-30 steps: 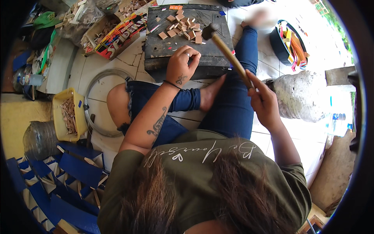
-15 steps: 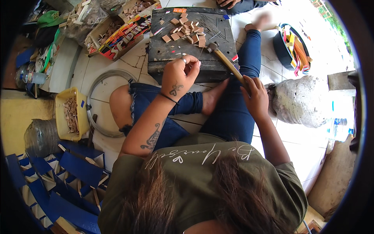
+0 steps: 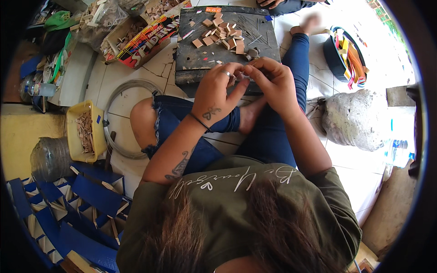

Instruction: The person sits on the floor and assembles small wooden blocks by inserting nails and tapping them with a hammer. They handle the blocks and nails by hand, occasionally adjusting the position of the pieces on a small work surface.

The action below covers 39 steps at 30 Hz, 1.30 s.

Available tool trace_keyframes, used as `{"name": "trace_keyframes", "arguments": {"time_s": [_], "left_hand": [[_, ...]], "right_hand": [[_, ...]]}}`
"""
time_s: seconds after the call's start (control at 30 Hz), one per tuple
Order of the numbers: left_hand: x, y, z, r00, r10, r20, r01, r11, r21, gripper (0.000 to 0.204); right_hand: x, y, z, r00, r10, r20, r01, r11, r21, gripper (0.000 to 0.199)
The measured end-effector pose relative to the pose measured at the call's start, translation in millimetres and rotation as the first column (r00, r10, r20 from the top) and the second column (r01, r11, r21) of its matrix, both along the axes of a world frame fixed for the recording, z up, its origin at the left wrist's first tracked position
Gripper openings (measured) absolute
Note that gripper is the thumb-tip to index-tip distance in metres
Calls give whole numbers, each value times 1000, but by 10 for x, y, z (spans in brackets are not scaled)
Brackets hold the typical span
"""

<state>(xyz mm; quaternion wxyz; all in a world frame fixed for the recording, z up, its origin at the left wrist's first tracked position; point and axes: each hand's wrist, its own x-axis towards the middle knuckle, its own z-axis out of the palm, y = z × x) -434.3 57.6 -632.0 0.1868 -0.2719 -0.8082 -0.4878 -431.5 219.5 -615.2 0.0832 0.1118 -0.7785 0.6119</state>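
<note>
My left hand [image 3: 220, 89] and my right hand [image 3: 275, 86] meet over the near edge of a black block-like work stand [image 3: 193, 61]. Fingertips and thumbs of both are pinched together around something small and pale, mostly hidden by the fingers. A hammer's head [image 3: 251, 53] rests on the stand just beyond my right hand, its handle hidden from sight. Small flat wooden pieces [image 3: 223, 32] lie in a loose pile on the stand. Thin metal rods [image 3: 257, 35] are scattered to their right.
A coil of wire [image 3: 110, 104] lies on the tiled floor beside my left knee, near a yellow tub [image 3: 99, 132] of wood bits. Blue slatted pieces [image 3: 95, 191] are heaped at lower left. A dark basin [image 3: 331, 59] with coloured straps stands at right. Another person's hand [image 3: 269, 3] shows beyond the stand.
My right hand has let go of the hammer's handle and moved up and left to meet my left hand. The hammer's head now lies on the stand, slightly right of before.
</note>
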Motion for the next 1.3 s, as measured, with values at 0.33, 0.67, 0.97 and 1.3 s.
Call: {"name": "trace_keyframes", "arguments": {"time_s": [0.33, 0.67, 0.97, 1.3], "left_hand": [[-55, 6, -58, 959, -163, 233, 153, 986, 63, 23], [-153, -41, -140, 898, -320, 302, 279, 945, 172, 34], [-460, 149, -419, 762, -454, 462, 228, 855, 466, 25], [-463, 34, -500, 995, 32, 89, -28, 998, -55, 10]], "right_hand": [[-114, 162, 208, 973, 42, 228, -19, 995, -102, 21], [-197, 182, 221, 919, 135, 371, -104, 989, -103, 24], [-455, 187, -121, 999, 19, 25, -24, 981, 191, 18], [-495, 152, -184, 983, -29, -181, 102, 906, 411, 14]]}}
